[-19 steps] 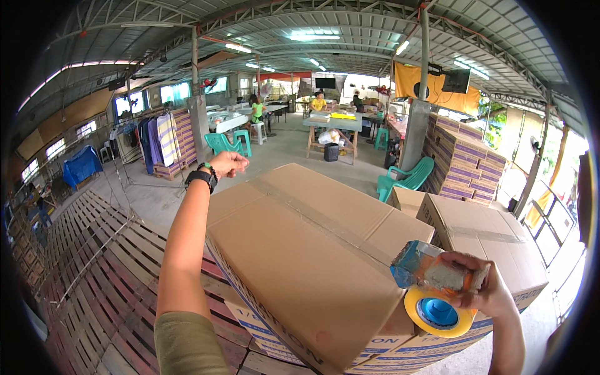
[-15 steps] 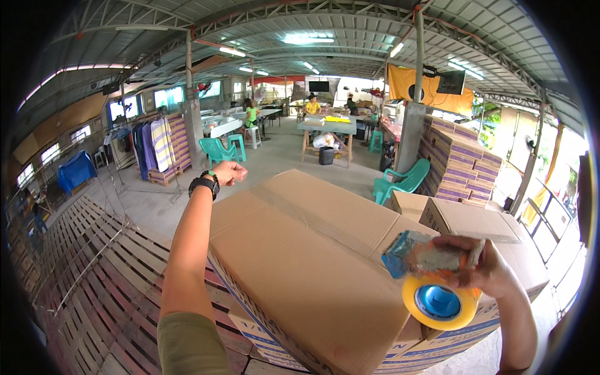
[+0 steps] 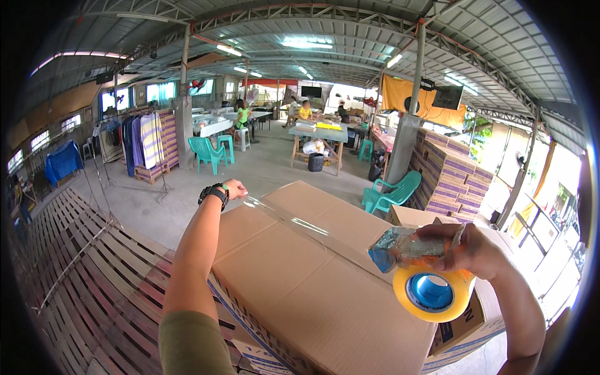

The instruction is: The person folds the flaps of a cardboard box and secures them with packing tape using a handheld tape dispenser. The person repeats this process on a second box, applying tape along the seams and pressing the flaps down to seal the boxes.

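A large brown cardboard box (image 3: pixel 294 269) with closed top flaps stands in front of me. My right hand (image 3: pixel 465 249) grips a tape dispenser (image 3: pixel 403 247) above the box's right side. It carries a wide yellow-edged roll of packing tape (image 3: pixel 403 300) with a blue core. At the far left edge of the box, my left hand (image 3: pixel 234 189) is closed in a pinch, with a black watch on the wrist. From its fingertips a shiny strip of clear tape (image 3: pixel 309 226) stretches along the top seam toward the dispenser.
More cartons (image 3: pixel 478 312) stand right of and below the box. Slatted wooden pallets (image 3: pixel 94 275) cover the floor at left. Farther off are a green chair (image 3: pixel 394 192), stacked cartons (image 3: pixel 447 172), a clothes rack (image 3: pixel 144 140), a work table (image 3: pixel 319 132) and several people.
My left hand has come down and slightly right, close to the box's far edge. The dispenser has shifted slightly left. Glints on the clear tape now show along the seam, and the whole view has shifted.
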`<state>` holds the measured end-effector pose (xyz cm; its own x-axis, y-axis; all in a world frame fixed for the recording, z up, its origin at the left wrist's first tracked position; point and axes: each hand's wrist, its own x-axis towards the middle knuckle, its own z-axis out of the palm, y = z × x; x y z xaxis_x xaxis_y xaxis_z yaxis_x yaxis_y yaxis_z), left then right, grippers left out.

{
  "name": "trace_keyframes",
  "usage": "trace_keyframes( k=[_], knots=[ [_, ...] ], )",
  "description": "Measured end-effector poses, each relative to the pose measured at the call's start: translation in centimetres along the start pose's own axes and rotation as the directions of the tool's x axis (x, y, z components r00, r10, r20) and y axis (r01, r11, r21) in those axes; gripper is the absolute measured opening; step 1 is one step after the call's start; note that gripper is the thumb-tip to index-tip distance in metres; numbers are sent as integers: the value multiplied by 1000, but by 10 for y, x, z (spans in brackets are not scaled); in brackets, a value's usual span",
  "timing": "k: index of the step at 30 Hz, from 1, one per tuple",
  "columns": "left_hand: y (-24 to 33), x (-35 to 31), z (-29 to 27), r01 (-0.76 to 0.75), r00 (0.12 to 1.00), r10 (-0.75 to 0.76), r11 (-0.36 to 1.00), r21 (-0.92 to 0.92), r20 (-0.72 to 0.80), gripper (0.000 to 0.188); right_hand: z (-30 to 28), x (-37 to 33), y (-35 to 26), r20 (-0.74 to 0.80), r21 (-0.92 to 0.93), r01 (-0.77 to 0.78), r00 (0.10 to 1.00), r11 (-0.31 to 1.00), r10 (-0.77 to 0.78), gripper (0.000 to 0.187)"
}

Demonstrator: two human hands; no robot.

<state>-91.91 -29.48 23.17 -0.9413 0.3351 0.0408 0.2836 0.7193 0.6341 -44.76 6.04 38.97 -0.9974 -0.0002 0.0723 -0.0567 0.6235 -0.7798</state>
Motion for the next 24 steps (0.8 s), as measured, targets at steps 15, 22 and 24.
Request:
trace_keyframes(
  k=[15, 22, 24],
  knots=[
    [2, 7, 29, 262, 893, -370, 890, 373, 257, 36, 2, -9, 14, 5, 132, 2, 1000, 991, -3, 64],
    [3, 0, 21, 10, 974, 6, 997, -73, 227, 50, -1, -7, 8, 7, 38, 93, 996, 995, -94, 67],
    [26, -15, 25, 188, 941, -148, 976, -107, 304, 65, -3, -8, -12, -29, 9, 29, 999, 1000, -29, 67]
  ],
)
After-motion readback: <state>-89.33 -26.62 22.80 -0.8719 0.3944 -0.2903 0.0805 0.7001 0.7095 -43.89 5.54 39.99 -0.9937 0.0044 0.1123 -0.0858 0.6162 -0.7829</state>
